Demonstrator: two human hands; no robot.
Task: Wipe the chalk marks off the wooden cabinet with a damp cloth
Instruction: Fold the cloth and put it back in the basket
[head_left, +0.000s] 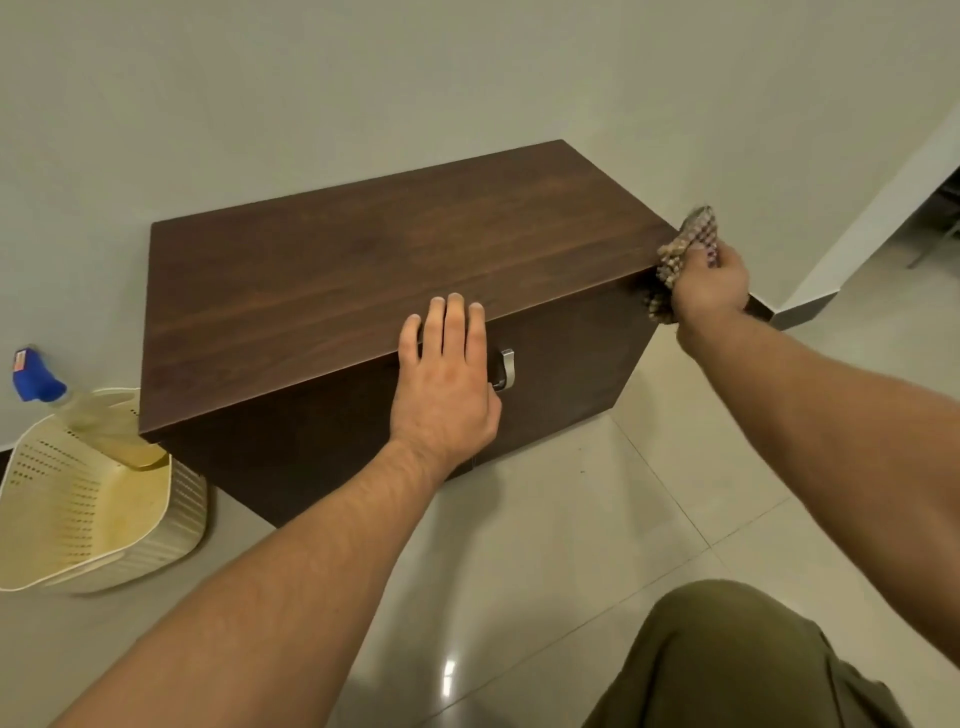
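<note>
A low dark wooden cabinet (363, 270) stands against the wall, its top facing me. I see no chalk marks on the top. My left hand (447, 384) lies flat on the front edge of the top, fingers spread, just left of a metal handle (505, 370). My right hand (709, 286) grips a bunched checked cloth (685, 249) and presses it against the cabinet's right front corner, partly over the right side panel, which is hidden from me.
A cream perforated plastic basket (78, 525) sits on the floor left of the cabinet, with a spray bottle (41, 384) with a blue trigger head leaning in it. The floor is glossy beige tile. My knee in olive trousers (737, 654) shows bottom right.
</note>
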